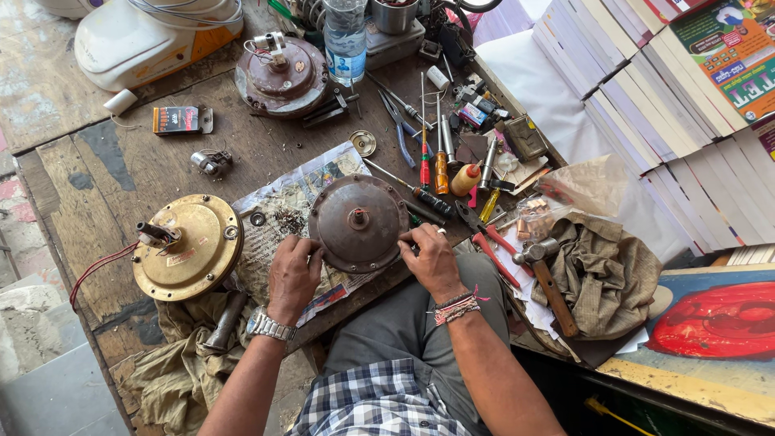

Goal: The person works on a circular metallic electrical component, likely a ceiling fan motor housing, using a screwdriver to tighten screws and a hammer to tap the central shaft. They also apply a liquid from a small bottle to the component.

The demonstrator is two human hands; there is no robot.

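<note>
A round, rusty brown motor cover with a short centre shaft lies on a sheet of newspaper on the worn wooden bench. My left hand grips its lower left rim. My right hand pinches its right rim with fingers closed on the edge. A gold-coloured motor housing with a red wire sits just left of my left hand.
Another brown motor part stands at the back. Screwdrivers, pliers and a small bottle lie right of the cover. A hammer rests on a crumpled cloth. Stacks of books fill the right side.
</note>
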